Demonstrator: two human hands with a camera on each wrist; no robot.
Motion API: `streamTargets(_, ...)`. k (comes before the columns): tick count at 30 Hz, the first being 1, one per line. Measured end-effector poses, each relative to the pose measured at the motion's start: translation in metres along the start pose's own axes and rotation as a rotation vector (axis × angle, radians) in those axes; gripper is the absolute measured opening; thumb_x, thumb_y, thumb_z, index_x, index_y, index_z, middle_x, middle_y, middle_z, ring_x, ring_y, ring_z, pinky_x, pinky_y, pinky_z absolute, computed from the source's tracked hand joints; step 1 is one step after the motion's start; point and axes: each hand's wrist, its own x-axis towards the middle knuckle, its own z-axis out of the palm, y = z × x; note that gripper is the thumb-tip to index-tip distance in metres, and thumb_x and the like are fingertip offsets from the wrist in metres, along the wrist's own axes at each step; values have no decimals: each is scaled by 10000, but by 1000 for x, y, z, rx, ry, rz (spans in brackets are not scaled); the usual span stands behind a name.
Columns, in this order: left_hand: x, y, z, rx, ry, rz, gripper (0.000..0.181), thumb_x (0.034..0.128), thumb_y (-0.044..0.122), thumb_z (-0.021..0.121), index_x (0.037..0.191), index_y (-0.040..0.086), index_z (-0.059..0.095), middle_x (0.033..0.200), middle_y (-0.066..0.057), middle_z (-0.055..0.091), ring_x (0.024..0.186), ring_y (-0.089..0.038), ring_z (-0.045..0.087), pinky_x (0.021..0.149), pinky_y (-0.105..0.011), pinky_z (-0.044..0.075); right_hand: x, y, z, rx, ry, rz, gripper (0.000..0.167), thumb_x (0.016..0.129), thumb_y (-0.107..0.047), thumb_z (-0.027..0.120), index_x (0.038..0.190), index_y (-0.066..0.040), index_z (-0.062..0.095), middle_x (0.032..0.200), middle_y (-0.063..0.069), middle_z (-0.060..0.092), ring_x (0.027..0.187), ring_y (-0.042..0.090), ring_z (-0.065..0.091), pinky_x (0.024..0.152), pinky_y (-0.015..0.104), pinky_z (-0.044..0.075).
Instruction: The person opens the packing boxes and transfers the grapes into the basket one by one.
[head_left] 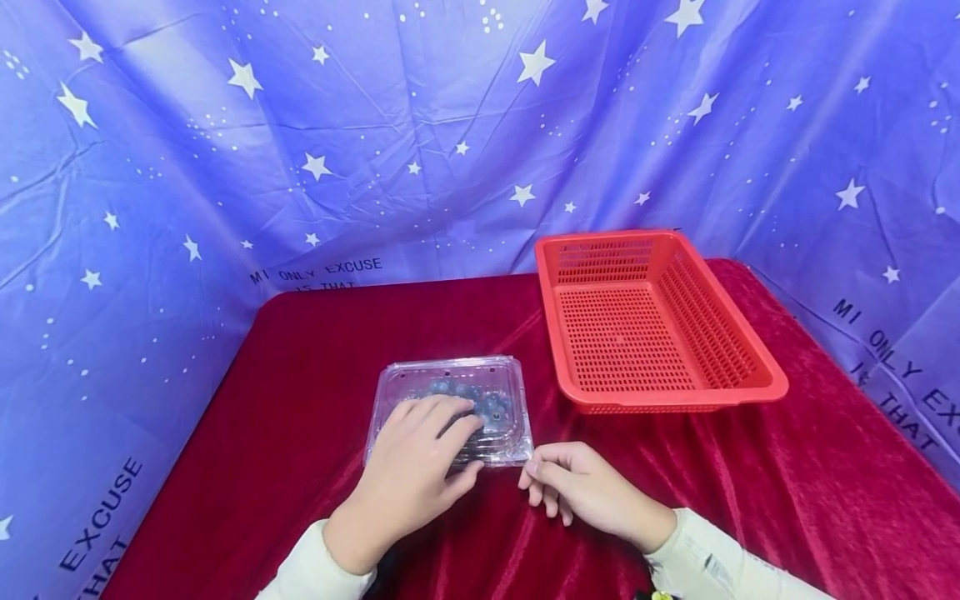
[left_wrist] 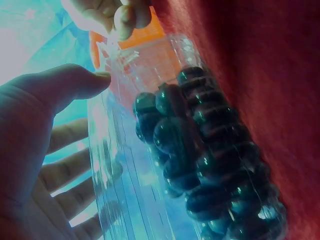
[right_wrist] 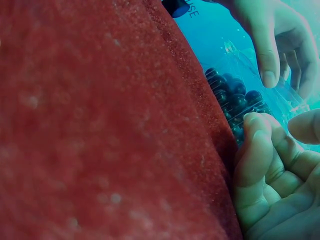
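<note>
Hold by its rim the clear box [head_left: 495, 432] on red cloth [head_left: 360, 325] near the basket [head_left: 675, 396], probably light, slick and flexible around bruisable fruit [left_wrist: 175, 135], with left hand [head_left: 412, 458] loosely spread over it and right hand [head_left: 588, 492] curled at its corner, hard to tell whether pinching

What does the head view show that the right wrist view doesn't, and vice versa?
Head only: the red basket and the pale sleeves on both arms.

Right wrist only: the palm side of the right hand, seen up close.

Both: the right hand, the left hand, the clear container with dark round fruit inside, the red cloth and the blue backdrop.
</note>
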Motion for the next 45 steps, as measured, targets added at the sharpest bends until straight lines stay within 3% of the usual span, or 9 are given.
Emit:
streamTargets(23, -23, -12, -11, -9, 78, -15, 324, 759, 229, 841, 1052, 150, 730, 1177, -26, 710, 1076, -222, 673, 879, -420, 516, 0, -2, 1, 8, -7, 16, 294, 1085, -199, 500, 977, -22, 708, 812, 121, 695, 592, 65, 594, 460, 268, 527)
streamTargets(38, -38, -22, -17, -19, 124, -55, 310, 753, 194, 829, 1051, 157, 753, 1153, -19, 721, 1051, -217, 679, 852, -439, 520, -1, -3, 0, 10, -5, 7, 300, 1084, -203, 506, 973, -12, 708, 815, 152, 696, 590, 62, 592, 454, 270, 524)
streamTargets(45, -44, -26, -22, -2, 112, -81, 297, 762, 188, 807, 1053, 164, 750, 1156, -9, 724, 1047, -221, 676, 852, -438, 520, -1, -3, 0, 10, -7, 6, 298, 1083, -194, 502, 974, -5, 705, 816, 147, 696, 591, 58, 590, 454, 264, 522)
